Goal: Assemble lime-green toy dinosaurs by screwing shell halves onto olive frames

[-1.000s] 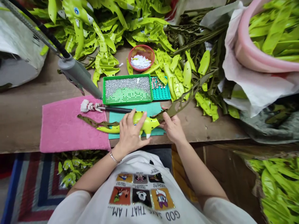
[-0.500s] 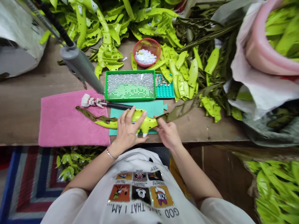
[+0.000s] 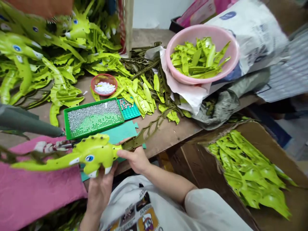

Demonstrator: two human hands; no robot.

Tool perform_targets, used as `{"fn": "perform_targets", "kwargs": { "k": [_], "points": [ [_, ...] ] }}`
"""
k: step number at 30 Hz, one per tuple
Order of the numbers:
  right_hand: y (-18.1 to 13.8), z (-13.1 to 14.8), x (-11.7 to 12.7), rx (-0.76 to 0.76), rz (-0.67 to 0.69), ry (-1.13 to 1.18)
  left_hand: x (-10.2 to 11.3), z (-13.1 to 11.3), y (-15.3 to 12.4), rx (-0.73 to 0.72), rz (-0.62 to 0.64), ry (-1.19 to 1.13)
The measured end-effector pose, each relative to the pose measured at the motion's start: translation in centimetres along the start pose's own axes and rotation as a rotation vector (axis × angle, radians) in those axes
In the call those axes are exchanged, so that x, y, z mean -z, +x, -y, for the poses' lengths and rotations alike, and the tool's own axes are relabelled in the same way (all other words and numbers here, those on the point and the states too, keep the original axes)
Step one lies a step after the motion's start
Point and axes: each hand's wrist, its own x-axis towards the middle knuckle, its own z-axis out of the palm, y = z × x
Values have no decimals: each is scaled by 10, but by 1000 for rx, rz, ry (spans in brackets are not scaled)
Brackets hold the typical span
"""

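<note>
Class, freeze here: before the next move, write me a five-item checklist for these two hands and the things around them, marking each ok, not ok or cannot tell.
1. Left hand supports the green toy from below: ok.
2. Right hand is at the joint between toy and brown strip: ok, the thumb lies against the toy's end.
3. Brown strip is fully seated in the toy: cannot tell, the right hand hides part of the joint.
4. Green tray lies flat, with small metal pieces in it: ok.
5. Metal-shafted tool is in full view: not ok, the toy hides part of it.
</note>
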Motion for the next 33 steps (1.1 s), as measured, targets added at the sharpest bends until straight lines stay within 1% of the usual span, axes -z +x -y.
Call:
{"fn": "perform_targets", "kwargs": {
  "k": [2, 3, 4, 5, 6, 7, 8, 10, 11, 12, 13, 14, 16, 17, 18, 20, 23, 25, 29, 31, 33],
  "points": [
    [-3, -6, 4, 6, 131, -65, -8, -4, 2, 42, -125, -61],
    [-4, -4, 11, 26, 217, -151, -10, -7, 4, 56, -162, -55],
    [-4, 1, 22, 77, 269, -285, -9, -9, 6, 74, -182, -41],
    [-2, 11, 37, 145, 280, -445, -6, -12, 8, 94, -191, -26],
    [1, 24, 56, 241, 241, -617, -2, -14, 9, 110, -196, -10],
    [6, 42, 79, 371, 57, -773, 3, -16, 10, 121, -205, 9],
    [12, 62, 105, 422, -87, -819, 8, -18, 10, 131, -219, 31],
    [28, 109, 163, 497, -324, -852, 15, -23, 9, 152, -252, 77],
    [37, 135, 193, 548, -501, -876, 16, -25, 8, 163, -261, 98],
    [47, 160, 221, 586, -815, -986, 15, -27, 7, 172, -264, 115],
    [56, 184, 248, 533, -1061, -1124, 12, -30, 6, 176, -265, 128],
    [65, 205, 271, 414, -1200, -1250, 8, -32, 4, 173, -268, 137],
    [80, 238, 308, 310, -1234, -1305, -1, -35, 1, 161, -279, 154],
    [87, 249, 320, 260, -1219, -1332, -5, -37, -1, 158, -290, 165],
    [93, 257, 329, 226, -1189, -1348, -9, -37, -2, 158, -302, 178],
    [103, 262, 340, 159, -1135, -1406, -12, -37, -2, 170, -323, 205],
    [117, 259, 347, 79, -1099, -1493, -10, -35, 0, 200, -326, 220],
    [123, 255, 350, 17, -1137, -1525, -8, -33, 2, 210, -334, 213],
    [128, 255, 354, -83, -1240, -1542, -8, -32, 1, 217, -391, 185],
    [127, 256, 355, -87, -1259, -1555, -10, -34, 1, 209, -386, 173],
    [123, 255, 356, -66, -1270, -1568, -11, -35, 2, 191, -354, 160]
  ]
}}
